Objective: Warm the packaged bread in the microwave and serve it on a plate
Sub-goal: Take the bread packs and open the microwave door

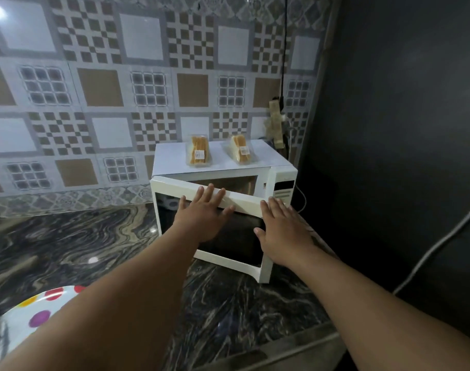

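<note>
- Microwave [282,167]: white, at the counter's [68,236] back right corner; door [209,231] partly ajar.
- Left hand [204,212]: fingers straight and spread, flat on the door's top edge, gripping nothing.
- Right hand [282,231]: fingers straight, palm on the door's free edge.
- Packaged bread: left pack [198,153] and right pack [241,152] atop the microwave.
- Plate [28,317]: polka-dotted, at the counter's front left edge.

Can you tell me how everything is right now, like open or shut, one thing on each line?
Microwave door: partly open, swung out.
Left hand: flat, fingers straight on the door.
Right hand: flat, fingers straight at the door's free edge.
Left bread pack: sealed, on top of the microwave.
Right bread pack: sealed, on top too.
Dotted plate: on the counter; shows no food.
</note>
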